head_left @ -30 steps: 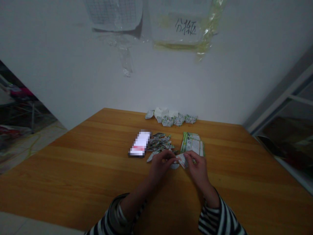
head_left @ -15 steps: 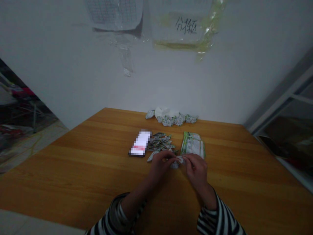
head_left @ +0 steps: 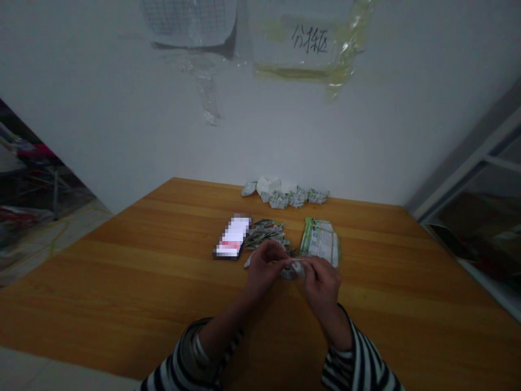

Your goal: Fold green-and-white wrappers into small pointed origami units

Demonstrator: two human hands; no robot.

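Between my two hands is a small piece of whitish printed paper or wrapper, too small and dim to make out fully. My left hand pinches its left end between thumb and fingers. My right hand grips the right end, fingers curled in. Just below the pinch, another bit of printed wrapper lies on the wooden table, partly hidden. Beyond my left hand is a pile of folded printed pieces. A flat green and white printed packet lies beyond my right hand.
A phone with a lit, blurred screen lies left of the pile. Along the back edge sit several crumpled printed bundles and a white tissue-like wad. Taped papers hang on the wall behind. A shelf frame stands at right.
My right hand has shifted slightly left, and the piece between my hands has tilted. My left hand's fingers have arched up a little. The view has moved slightly.
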